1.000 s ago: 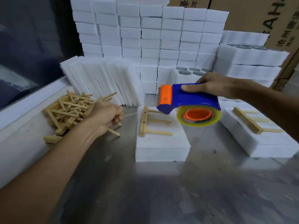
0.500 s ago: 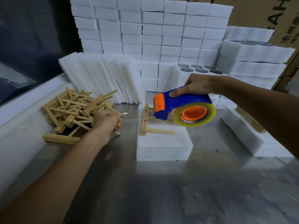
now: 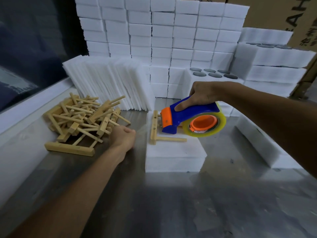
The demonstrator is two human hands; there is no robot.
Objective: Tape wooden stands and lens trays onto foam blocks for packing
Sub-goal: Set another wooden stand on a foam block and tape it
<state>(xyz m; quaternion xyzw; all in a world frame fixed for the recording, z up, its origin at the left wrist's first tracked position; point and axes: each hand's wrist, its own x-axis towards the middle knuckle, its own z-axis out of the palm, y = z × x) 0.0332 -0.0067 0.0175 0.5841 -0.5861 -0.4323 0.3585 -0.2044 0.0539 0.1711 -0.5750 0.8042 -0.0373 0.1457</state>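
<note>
On the foam block (image 3: 175,152), where the wooden stand (image 3: 154,127) lies, the right hand (image 3: 202,95) gripping the tape dispenser (image 3: 190,119) has dropped onto it while the left hand (image 3: 122,139) pinches the tape end taut beside, so taping is starting.

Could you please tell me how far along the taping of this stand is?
Done: a wooden stand lies on the foam block. In hand: the right hand grips the tape dispenser over it; the left hand pinches the tape end. Left: the stand pile.
</note>
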